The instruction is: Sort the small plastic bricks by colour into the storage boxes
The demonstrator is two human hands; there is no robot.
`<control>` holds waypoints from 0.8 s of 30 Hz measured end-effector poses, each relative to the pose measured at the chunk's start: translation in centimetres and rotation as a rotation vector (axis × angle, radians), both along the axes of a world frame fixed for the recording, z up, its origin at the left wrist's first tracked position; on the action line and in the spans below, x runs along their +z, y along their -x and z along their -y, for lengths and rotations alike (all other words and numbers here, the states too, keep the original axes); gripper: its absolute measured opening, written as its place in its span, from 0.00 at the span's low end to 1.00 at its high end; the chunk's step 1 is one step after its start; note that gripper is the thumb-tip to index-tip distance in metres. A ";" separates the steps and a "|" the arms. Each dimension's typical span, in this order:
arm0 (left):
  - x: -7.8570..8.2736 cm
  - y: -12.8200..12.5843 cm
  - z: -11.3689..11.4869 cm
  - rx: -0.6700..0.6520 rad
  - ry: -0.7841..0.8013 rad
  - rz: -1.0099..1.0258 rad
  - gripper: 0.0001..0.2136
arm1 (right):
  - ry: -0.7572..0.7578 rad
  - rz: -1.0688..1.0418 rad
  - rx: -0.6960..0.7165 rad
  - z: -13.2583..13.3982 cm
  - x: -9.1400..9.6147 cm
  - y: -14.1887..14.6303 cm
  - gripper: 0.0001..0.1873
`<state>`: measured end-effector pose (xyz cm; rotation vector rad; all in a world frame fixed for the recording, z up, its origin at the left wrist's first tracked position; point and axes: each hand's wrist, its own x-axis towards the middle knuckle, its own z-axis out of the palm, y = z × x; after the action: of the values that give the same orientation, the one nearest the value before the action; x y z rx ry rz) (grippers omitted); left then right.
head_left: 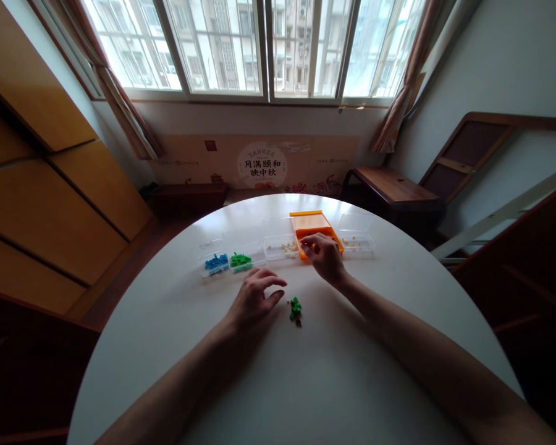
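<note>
My left hand [257, 293] rests on the white round table, thumb and fingers apart with nothing between them. Just right of its fingertips lies a small pile of green pieces [295, 307] with a few brown bits. My right hand [325, 256] is over the front of an orange box [311, 220] with its lid open. Its fingers are drawn together, and whatever they may hold is too small to make out. The hand hides part of the box's inside.
Clear boxes stand in a row with the orange one: one with blue pieces [216, 262], one with green pieces [241, 259], one with cream pieces [289, 248], and a rightmost one with yellow pieces [352, 241]. Beyond the table [333, 383] are a wooden chair [398, 185] and windows.
</note>
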<state>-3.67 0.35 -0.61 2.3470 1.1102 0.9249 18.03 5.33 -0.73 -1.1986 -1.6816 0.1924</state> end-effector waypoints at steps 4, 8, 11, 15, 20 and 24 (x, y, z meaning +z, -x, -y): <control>0.2 -0.5 0.5 -0.036 -0.038 -0.089 0.06 | -0.007 0.029 0.017 1.1 -0.3 0.1 0.06; 0.1 -0.6 0.5 -0.083 -0.113 -0.157 0.05 | -0.018 0.036 0.036 1.4 -0.4 0.3 0.05; 0.2 -0.6 0.5 -0.115 -0.147 -0.230 0.06 | -0.017 0.039 0.043 1.5 -0.5 0.4 0.05; 0.2 -0.7 0.6 -0.123 -0.157 -0.262 0.06 | -0.027 0.041 0.048 1.8 -0.3 0.5 0.05; 0.5 -0.8 0.8 -0.118 -0.133 -0.230 0.06 | -0.027 0.048 0.050 2.1 -0.2 0.6 0.05; 0.8 -0.8 0.8 -0.135 -0.127 -0.256 0.07 | -0.020 0.046 0.052 2.3 -0.2 0.5 0.05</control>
<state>-2.88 -0.49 0.24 2.6658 0.9944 0.6793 17.49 3.07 -0.94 -1.1526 -1.7525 0.1807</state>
